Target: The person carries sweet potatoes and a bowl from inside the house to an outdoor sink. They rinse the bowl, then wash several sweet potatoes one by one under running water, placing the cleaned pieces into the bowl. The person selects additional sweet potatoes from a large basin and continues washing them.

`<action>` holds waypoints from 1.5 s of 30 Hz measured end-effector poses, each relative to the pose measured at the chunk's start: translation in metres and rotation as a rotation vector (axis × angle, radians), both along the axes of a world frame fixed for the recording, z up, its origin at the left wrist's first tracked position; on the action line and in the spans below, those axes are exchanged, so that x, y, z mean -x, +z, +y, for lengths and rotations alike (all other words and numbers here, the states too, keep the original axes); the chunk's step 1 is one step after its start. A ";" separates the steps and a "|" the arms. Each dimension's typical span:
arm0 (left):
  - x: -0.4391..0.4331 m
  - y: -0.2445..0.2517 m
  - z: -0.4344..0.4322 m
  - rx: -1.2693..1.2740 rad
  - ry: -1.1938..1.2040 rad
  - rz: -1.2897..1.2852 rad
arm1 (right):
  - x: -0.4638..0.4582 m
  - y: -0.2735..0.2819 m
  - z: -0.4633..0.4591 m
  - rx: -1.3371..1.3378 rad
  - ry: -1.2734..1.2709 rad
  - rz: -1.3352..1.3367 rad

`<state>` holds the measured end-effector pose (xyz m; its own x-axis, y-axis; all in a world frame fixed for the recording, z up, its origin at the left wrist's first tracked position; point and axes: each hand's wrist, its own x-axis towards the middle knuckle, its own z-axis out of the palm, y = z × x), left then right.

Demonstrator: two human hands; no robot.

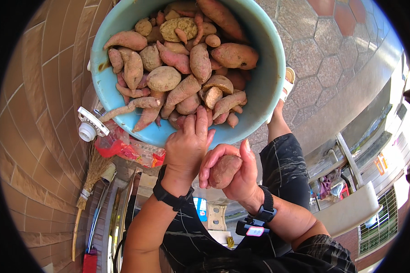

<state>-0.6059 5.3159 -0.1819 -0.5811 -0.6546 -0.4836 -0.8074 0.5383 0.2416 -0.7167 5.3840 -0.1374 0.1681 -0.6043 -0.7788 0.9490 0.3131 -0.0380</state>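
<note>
A large light-blue plastic tub (pixel 275 68) holds a heap of sweet potatoes (pixel 200 63), with some rounder, pale brown tubers (pixel 163 78) among them. My left hand (pixel 188 143) reaches over the tub's near rim, its fingertips against sweet potatoes at the near side of the heap; whether it grips one cannot be told. My right hand (pixel 237 174), just outside the rim, is closed around a short reddish sweet potato (pixel 225 171), palm up. A long thin sweet potato (pixel 131 108) lies across the tub's left rim.
Left of the tub are a brown tiled wall (pixel 37 129), a white plastic fitting (pixel 90 126), a red and clear plastic bag (pixel 133 150) and a straw broom (pixel 92 170). My sandaled foot (pixel 288 80) stands to its right on hexagonal paving (pixel 328 65).
</note>
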 end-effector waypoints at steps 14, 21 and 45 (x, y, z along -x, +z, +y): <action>-0.007 0.036 -0.029 -0.291 0.447 0.211 | 0.007 -0.005 -0.004 -0.004 -0.049 0.122; -0.017 0.095 -0.042 -0.855 1.044 0.581 | 0.006 -0.006 -0.013 -0.075 -0.018 0.168; 0.006 0.018 -0.088 0.212 0.327 0.158 | -0.003 -0.013 -0.017 0.104 0.210 -0.210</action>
<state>-0.6118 5.2279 -0.1635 -0.3826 -0.8922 -0.2400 -0.9058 0.3110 0.2877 -0.7137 5.3667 -0.1502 0.4484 -0.6141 -0.6495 0.8546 0.5074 0.1103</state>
